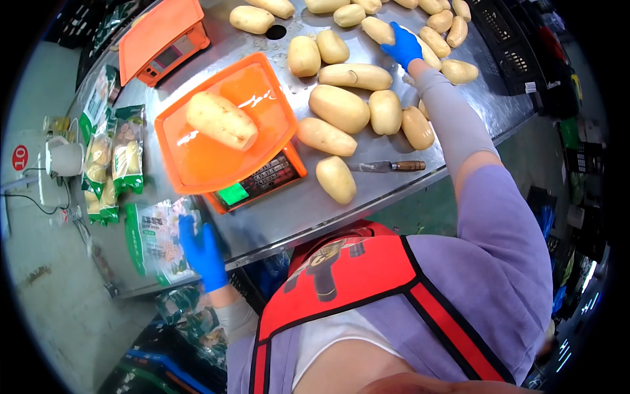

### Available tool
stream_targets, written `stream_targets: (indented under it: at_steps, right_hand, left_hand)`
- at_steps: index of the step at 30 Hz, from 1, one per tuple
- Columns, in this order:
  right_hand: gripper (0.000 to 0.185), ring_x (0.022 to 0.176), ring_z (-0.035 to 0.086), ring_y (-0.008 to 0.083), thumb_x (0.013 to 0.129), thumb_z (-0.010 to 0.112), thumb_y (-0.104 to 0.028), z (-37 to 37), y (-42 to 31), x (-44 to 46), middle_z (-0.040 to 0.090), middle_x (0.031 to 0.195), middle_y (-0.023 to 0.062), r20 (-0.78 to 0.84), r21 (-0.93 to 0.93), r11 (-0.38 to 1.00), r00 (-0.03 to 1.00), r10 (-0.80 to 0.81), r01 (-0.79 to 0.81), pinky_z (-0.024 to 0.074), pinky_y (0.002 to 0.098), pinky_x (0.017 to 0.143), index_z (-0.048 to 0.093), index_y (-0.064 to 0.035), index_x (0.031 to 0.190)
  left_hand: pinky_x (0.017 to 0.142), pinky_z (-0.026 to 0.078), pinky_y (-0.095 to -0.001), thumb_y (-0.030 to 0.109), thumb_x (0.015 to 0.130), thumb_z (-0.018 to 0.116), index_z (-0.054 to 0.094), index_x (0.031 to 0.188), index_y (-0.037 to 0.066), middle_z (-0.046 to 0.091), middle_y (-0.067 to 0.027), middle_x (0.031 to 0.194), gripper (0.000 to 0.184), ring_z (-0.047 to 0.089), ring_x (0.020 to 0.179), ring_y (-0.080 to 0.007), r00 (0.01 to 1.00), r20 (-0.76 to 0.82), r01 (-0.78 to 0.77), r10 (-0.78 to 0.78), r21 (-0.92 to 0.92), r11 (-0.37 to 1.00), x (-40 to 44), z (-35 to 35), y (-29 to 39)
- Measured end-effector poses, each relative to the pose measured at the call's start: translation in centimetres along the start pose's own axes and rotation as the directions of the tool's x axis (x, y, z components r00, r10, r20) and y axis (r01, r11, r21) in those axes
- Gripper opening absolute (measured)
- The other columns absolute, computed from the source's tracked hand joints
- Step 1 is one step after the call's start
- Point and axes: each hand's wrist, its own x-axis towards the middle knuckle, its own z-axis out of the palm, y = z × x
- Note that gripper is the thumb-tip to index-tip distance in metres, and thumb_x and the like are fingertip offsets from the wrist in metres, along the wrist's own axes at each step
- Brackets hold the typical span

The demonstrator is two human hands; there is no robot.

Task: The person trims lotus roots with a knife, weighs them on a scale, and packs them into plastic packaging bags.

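Observation:
My right hand (403, 49), in a blue glove, reaches to the far side of the table. Its fingers and thumb curl around the end of a pale lotus root section (377, 29). Over a printed green-and-white plastic bag (161, 236), my left hand (203, 253), also gloved in blue, has its fingers apart and holds nothing. Whether it touches the bag I cannot tell. One large section (220, 121) lies in the orange pan (172, 172) of a scale with a lit green display (233, 193).
Several more sections (339, 108) lie across the metal table (262, 226). A knife (387, 167) rests near the front edge. Filled bags (128, 150) lie at the left, below a second orange scale (164, 39). A black crate (502, 39) stands at the right.

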Motion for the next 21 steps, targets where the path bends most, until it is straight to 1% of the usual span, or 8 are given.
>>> stream_targets:
  at_steps: [1, 3, 8, 11, 14, 17, 19, 21]
  right_hand:
    - [0.072, 0.108, 0.055, 0.0326, 0.072, 0.069, -0.038, -0.6, -0.2, -0.6, 0.057, 0.115, 0.0178, -0.001, 0.002, 1.0, 1.0, -0.004, 0.004, 0.0437, 0.0418, 0.091, 0.039, -0.011, 0.132]
    - [0.079, 0.113, 0.052, 0.0338, 0.071, 0.069, -0.042, -1.6, -0.3, -2.0, 0.054, 0.122, 0.02, -0.045, 0.304, 0.952, 0.998, 0.048, -0.032, 0.0411, 0.0397, 0.094, 0.037, -0.0086, 0.135]
    - [0.083, 0.115, 0.051, 0.031, 0.071, 0.071, -0.045, -1.7, 0.3, -5.7, 0.052, 0.123, 0.0222, -0.05, 0.487, 0.87, 0.992, 0.119, -0.08, 0.0396, 0.0368, 0.096, 0.038, -0.0042, 0.135]
    - [0.083, 0.116, 0.05, 0.0317, 0.071, 0.071, -0.043, -0.4, 1.9, -6.5, 0.051, 0.126, 0.0228, -0.031, 0.365, 0.923, 0.99, 0.139, -0.118, 0.0391, 0.0367, 0.097, 0.038, -0.0009, 0.134]
    - [0.084, 0.116, 0.05, 0.0327, 0.071, 0.071, -0.044, 0.9, 2.4, -7.2, 0.052, 0.125, 0.0225, -0.022, 0.326, 0.938, 0.991, 0.132, -0.118, 0.0392, 0.0373, 0.097, 0.038, -0.001, 0.134]
    - [0.075, 0.114, 0.052, 0.033, 0.073, 0.071, -0.038, 0.0, 0.9, -8.3, 0.053, 0.123, 0.0216, -0.059, 0.241, 0.964, 0.99, 0.126, -0.108, 0.0396, 0.0367, 0.097, 0.042, 0.0, 0.131]
    - [0.06, 0.11, 0.054, 0.0318, 0.078, 0.069, -0.028, -2.6, -3.1, -9.8, 0.054, 0.121, 0.0212, -0.31, 0.445, 0.88, 0.951, -0.02, 0.163, 0.041, 0.0356, 0.095, 0.049, 0.0013, 0.125]
    - [0.044, 0.105, 0.056, 0.029, 0.079, 0.068, -0.016, -4.9, -9.5, -14.2, 0.058, 0.114, 0.0168, -0.316, 0.566, 0.773, 0.942, -0.117, 0.286, 0.0427, 0.0347, 0.091, 0.054, 0.001, 0.118]
  left_hand:
    - [0.103, 0.032, -0.0362, 0.005, 0.083, 0.06, 0.046, 0.125, -0.005, 0.047, -0.0176, 0.13, 0.045, 0.044, 0.121, -0.0268, 0.999, 0.021, -0.038, 0.039, -0.06, 0.997, 0.0, 0.4, 1.1]
    - [0.101, 0.034, -0.0342, 0.004, 0.084, 0.06, 0.048, 0.124, -0.003, 0.047, -0.0157, 0.131, 0.043, 0.045, 0.121, -0.0238, 0.994, 0.026, -0.109, 0.109, -0.004, 0.994, 0.1, 1.3, 1.2]
    - [0.1, 0.037, -0.0361, 0.002, 0.08, 0.063, 0.053, 0.116, -0.004, 0.052, -0.0178, 0.125, 0.038, 0.048, 0.118, -0.0276, 0.992, 0.035, -0.116, 0.12, -0.101, 0.988, 0.7, 2.1, 1.9]
    - [0.094, 0.042, -0.0326, 0.004, 0.083, 0.062, 0.051, 0.12, -0.004, 0.055, -0.0147, 0.12, 0.039, 0.054, 0.109, -0.0208, 0.996, -0.005, -0.093, 0.093, -0.039, 0.995, 0.8, 1.0, 0.3]
    - [0.076, 0.047, -0.0262, 0.009, 0.082, 0.066, 0.058, 0.111, -0.001, 0.061, -0.0093, 0.105, 0.032, 0.057, 0.085, -0.0124, 0.988, -0.055, 0.146, -0.141, 0.099, 0.984, 0.7, -0.4, -1.3]
    - [0.075, 0.048, -0.0278, 0.014, 0.079, 0.068, 0.06, 0.108, 0.001, 0.06, -0.0111, 0.105, 0.032, 0.059, 0.082, -0.0155, 0.969, -0.017, 0.247, -0.247, 0.087, 0.965, -0.1, -1.2, -5.0]
    - [0.075, 0.048, -0.0291, 0.015, 0.078, 0.069, 0.06, 0.106, 0.001, 0.06, -0.0117, 0.103, 0.033, 0.059, 0.083, -0.0173, 0.961, -0.013, 0.276, -0.276, 0.081, 0.958, -0.8, -1.7, -6.0]
    - [0.076, 0.048, -0.0305, 0.016, 0.077, 0.071, 0.061, 0.105, 0.001, 0.06, -0.0123, 0.102, 0.033, 0.059, 0.084, -0.0191, 0.954, 0.001, 0.3, -0.301, 0.071, 0.951, -1.6, -1.9, -6.3]
